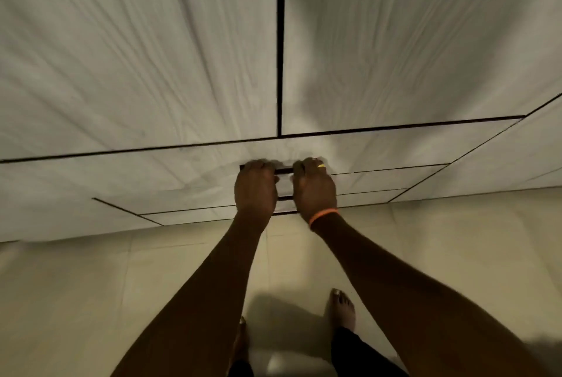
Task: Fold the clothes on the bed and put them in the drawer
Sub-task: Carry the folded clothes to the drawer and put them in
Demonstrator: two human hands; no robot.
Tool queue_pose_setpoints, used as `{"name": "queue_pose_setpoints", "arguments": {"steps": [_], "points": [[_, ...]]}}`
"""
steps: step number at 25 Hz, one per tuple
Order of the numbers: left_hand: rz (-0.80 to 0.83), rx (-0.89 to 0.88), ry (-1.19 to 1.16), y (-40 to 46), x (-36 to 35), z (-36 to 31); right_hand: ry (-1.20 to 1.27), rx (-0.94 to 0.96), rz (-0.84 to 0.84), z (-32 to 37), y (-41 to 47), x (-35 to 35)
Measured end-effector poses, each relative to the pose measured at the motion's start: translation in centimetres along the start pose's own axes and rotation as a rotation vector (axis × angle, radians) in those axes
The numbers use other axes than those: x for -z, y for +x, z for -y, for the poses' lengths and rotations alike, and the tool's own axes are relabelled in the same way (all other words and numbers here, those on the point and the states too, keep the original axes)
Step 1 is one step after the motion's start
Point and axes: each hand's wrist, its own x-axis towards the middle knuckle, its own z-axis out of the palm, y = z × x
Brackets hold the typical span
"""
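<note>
A pale wood-grain wardrobe fills the upper view, and a drawer front [380, 153] lies low in it, just above the floor. A dark bar handle [283, 170] runs across the drawer's middle. My left hand [255, 191] grips the handle's left end with curled fingers. My right hand [314, 186], with a ring and an orange wristband, grips the right end. Both arms reach straight forward and down. No clothes and no bed are in view.
Two tall wardrobe doors [152, 57] meet at a dark vertical gap above the drawer. More drawer fronts [380, 182] sit below the gripped one. The beige tiled floor [91, 285] spreads beneath me, with my bare feet [342, 306] close to the wardrobe.
</note>
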Motion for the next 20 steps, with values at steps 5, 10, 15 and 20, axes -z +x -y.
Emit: {"name": "queue_pose_setpoints", "arguments": {"steps": [5,10,15,20], "points": [[-0.119,0.060,-0.072,-2.6,-0.3,-0.2,0.031,0.000,-0.163,-0.1,-2.6,-0.2],[-0.096,0.056,-0.058,-9.9,-0.3,-1.5,0.013,0.045,-0.170,0.2,-9.9,1.0],[-0.047,0.056,-0.040,-19.5,1.8,-4.0,-0.068,0.069,-0.087,1.5,-19.4,4.3],[-0.019,0.000,0.026,-24.2,2.9,-5.0,-0.068,0.082,-0.046,1.8,-23.4,5.7]]}}
